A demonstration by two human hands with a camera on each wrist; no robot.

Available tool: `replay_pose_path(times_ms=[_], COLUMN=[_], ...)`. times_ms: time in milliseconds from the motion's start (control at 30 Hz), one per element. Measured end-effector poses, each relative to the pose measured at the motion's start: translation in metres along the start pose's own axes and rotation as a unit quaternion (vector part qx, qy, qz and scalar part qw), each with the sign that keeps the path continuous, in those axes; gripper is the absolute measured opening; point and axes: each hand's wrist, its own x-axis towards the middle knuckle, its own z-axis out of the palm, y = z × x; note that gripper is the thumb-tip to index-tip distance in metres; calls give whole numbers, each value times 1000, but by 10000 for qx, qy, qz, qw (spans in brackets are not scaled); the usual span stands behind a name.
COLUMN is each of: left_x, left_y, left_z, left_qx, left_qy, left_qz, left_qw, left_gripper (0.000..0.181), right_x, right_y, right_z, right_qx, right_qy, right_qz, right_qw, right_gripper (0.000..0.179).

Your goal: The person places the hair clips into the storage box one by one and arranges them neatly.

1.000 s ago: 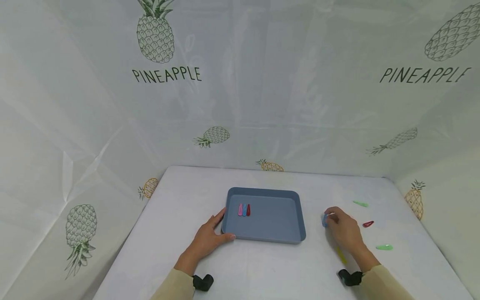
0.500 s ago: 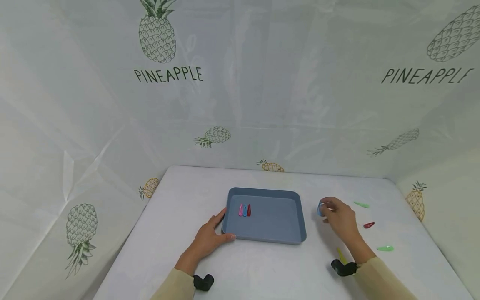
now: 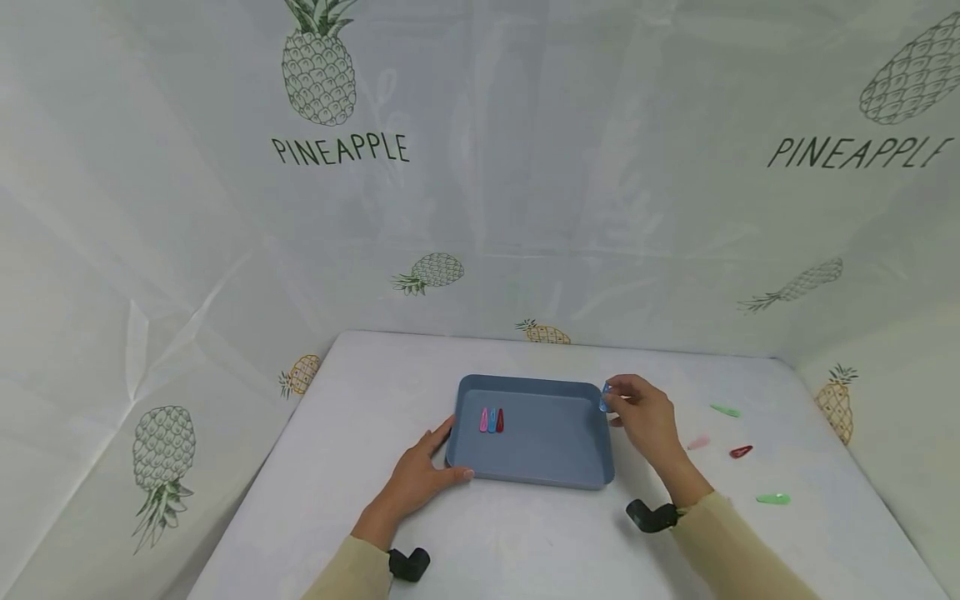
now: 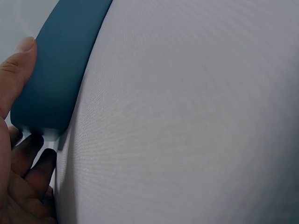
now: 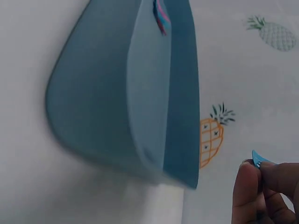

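Note:
A blue-grey tray (image 3: 540, 454) lies on the table, with a pink hair clip (image 3: 483, 420), a blue hair clip (image 3: 492, 420) and a red hair clip (image 3: 500, 421) side by side in its left half. My left hand (image 3: 415, 479) holds the tray's near left corner, thumb on the near side and fingers along the left side; the left wrist view shows the thumb and fingers at the tray wall (image 4: 60, 70). Between thumb and fingers, my right hand (image 3: 643, 417) pinches another blue hair clip (image 3: 604, 398) above the tray's right edge. That clip (image 5: 258, 159) sticks out past the fingertips in the right wrist view.
Right of the tray lie a green hair clip (image 3: 726, 410), a pale pink one (image 3: 698, 442), a red one (image 3: 741, 451) and a second green one (image 3: 773, 498). Behind the white table (image 3: 420, 358) hangs a pineapple-print sheet (image 3: 600, 208).
My right hand has moved left and away from me with the blue clip, up to the tray's right edge. The pale pink clip has come into sight; the yellow clip is now hidden. My left hand stays put.

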Motion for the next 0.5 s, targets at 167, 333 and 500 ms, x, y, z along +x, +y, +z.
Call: replay_pose_path(times_ms=[167, 333, 500], left_x=[0, -1, -1], left_y=[1, 1, 1], left_z=[0, 0, -1], left_qx=[7, 24, 20], left_qy=[-6, 2, -9], left_qz=[7, 0, -32], left_qw=[10000, 10000, 10000], left_gripper=[101, 101, 101], right_x=[2, 4, 8], right_y=[-8, -13, -16], right_z=[15, 30, 46], right_qx=[144, 371, 591], right_qy=[-132, -273, -388], right_qz=[25, 129, 211], right_qw=[9998, 9989, 9973], right_gripper=[25, 25, 24])
